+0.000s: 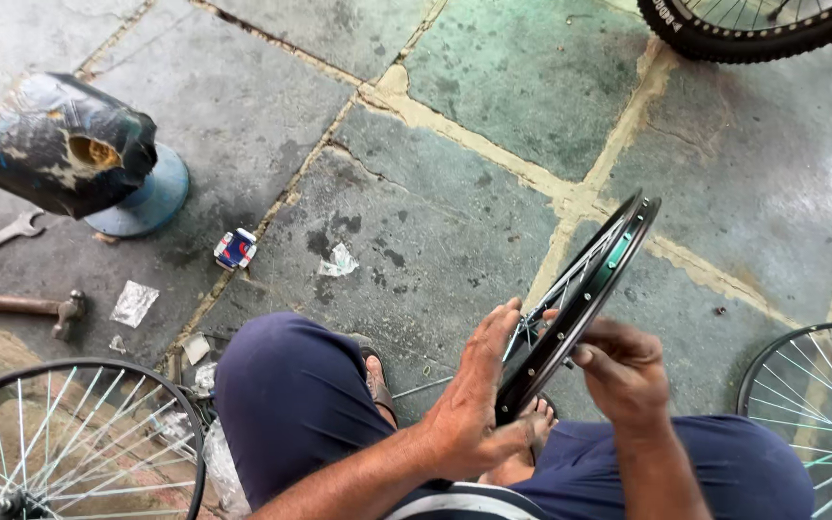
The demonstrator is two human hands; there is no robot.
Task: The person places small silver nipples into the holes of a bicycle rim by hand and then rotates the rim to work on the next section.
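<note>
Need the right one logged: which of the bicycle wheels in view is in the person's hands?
The black rim standing upright between both hands; the other wheels sit at the frame's edges, untouched.

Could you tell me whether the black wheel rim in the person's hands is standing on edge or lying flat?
On edge: the black rim rises tilted between the left hand and right hand, above the stone floor.

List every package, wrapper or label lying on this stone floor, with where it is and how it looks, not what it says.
Small box: on the floor right of the blue stool base, squarish, red, white and blue.
Clear wrapper: beside the hammer head, flat, crinkled, silvery.
Torn wrapper scrap: mid-floor, ahead of the knee, crumpled, whitish.
No signs or screens.
</note>
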